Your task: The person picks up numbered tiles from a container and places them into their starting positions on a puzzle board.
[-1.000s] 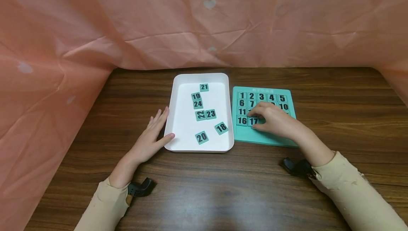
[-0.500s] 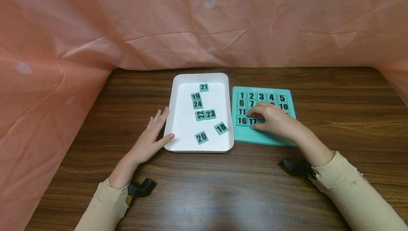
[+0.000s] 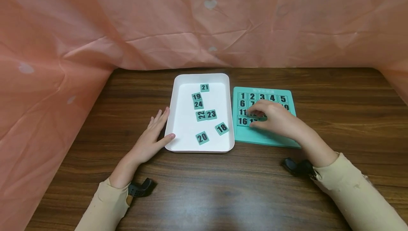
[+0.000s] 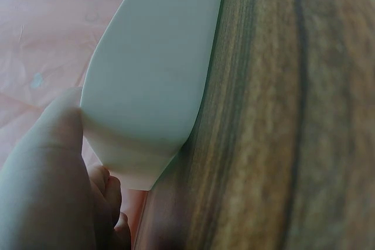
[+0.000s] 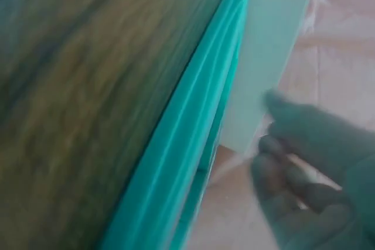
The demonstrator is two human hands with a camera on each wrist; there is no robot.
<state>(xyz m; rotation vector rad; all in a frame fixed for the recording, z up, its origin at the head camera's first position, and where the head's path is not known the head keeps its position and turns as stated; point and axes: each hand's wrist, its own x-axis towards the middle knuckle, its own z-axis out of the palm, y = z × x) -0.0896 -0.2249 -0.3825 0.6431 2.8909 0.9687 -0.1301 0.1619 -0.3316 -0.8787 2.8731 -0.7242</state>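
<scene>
My left hand (image 3: pixel 148 140) lies along the left side of a white tray (image 3: pixel 181 125), its fingers straight and the thumb over the rim. In the left wrist view the thumb and fingers (image 4: pixel 105 188) touch the tray's outer wall (image 4: pixel 146 62). My right hand (image 3: pixel 277 119) hovers over a turquoise number puzzle board (image 3: pixel 255 134). Its fingers are bent and apart from the thumb, with nothing seen between them. Just by the fingertips sits the 17 tile (image 3: pixel 253 120) in the board. Several tiles in the middle and right of the grid are hidden under this hand.
Inside the tray lie loose number tiles, among them 18 (image 3: pixel 221 128), 20 (image 3: pixel 202 138) and 21 (image 3: pixel 204 87). Tray and board stand side by side on a dark wooden table (image 3: pixel 204 185). A pink cloth (image 3: pixel 204 22) hangs behind it.
My right hand has risen slightly off the board, and its thumb now covers part of the 17 tile. The left hand and the loose tiles stay put.
</scene>
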